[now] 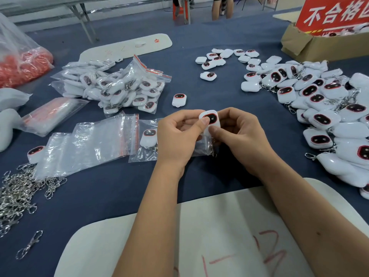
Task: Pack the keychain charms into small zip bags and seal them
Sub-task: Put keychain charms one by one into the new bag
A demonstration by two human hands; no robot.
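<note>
Both forearms were bare to the frame's lower edge; no sleeve, watch, bracelet or glove showed on either. The left hand (177, 136) wore no ring, and its thumbnail was short and unpainted. The right hand (239, 134) was likewise bare of rings, its nails trimmed short. A small dark mole marked the right forearm (318, 233) near the elbow.

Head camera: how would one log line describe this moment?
step: bagging | left hand: pinches charm | right hand: pinches charm, zip bag beneath | seal: not yet done
</note>
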